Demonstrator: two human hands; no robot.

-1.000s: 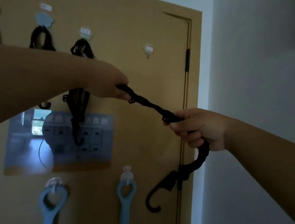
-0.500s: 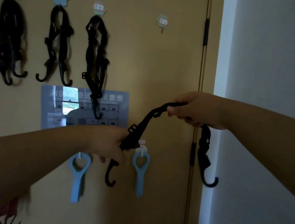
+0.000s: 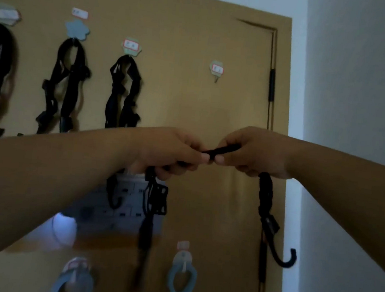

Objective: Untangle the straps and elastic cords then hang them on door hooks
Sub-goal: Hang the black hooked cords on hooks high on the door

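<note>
Your left hand (image 3: 174,152) and right hand (image 3: 253,153) meet thumb to thumb in front of the door (image 3: 190,103), both clenched around the middle of one black cord (image 3: 223,149). One end hangs blurred below your left hand, with a buckle (image 3: 160,200) on it; the other drops from your right hand to a hook end (image 3: 285,258) near the door's right edge. Three cords (image 3: 124,93) hang on hooks along the door's upper left; a bare hook (image 3: 216,72) sits above your hands.
</note>
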